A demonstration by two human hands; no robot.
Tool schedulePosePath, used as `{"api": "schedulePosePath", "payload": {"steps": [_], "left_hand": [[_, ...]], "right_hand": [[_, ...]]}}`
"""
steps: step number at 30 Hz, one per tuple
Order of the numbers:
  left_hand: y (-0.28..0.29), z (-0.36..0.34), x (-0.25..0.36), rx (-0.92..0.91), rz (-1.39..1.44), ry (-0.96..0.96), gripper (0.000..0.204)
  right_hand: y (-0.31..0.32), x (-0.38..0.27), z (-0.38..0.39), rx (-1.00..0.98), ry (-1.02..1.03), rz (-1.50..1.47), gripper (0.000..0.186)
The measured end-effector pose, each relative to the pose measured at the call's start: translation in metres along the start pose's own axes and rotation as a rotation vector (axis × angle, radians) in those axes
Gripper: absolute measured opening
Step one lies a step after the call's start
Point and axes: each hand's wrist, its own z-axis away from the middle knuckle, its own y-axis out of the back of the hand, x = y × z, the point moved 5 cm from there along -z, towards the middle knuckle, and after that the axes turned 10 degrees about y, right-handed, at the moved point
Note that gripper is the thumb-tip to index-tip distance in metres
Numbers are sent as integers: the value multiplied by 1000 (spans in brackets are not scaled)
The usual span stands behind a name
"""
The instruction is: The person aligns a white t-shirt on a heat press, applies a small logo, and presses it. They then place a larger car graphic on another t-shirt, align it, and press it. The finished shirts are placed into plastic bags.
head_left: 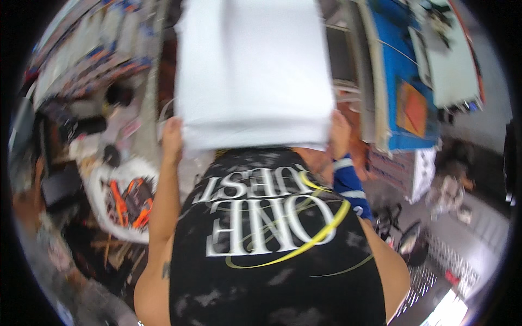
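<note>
A large white rectangular piece (261,70) stretches out in front of my body, from the top edge of the view down to my waist. Its surface looks soft or padded, with a faint lengthwise crease; blur hides whether it is cloth, foam or something else. At its near left corner, my left hand (173,138) is closed on the edge. My right hand (340,130) grips the near right corner the same way, with a blue and white band (350,185) around that wrist. The fingers of both hands are partly hidden by the white piece.
On the left lie long wrapped bundles (103,38) and a white sack (100,185) holding orange and dark pieces. A blue-topped table (399,60) with an orange-brown square (411,108) stands to the right, a carton (399,171) beneath its near end. Behind it is a perforated grey surface (462,261).
</note>
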Motion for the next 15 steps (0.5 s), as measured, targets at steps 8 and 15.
{"api": "schedulePosePath", "payload": {"steps": [8,15], "left_hand": [[3,10,4,197,2,-217,28],[-9,6,-15,148,-61,-207,28]], "right_hand": [[-3,-29,5,-33,-175,-254,44],[-8,-1,6,-200,-159,-190,50]]}}
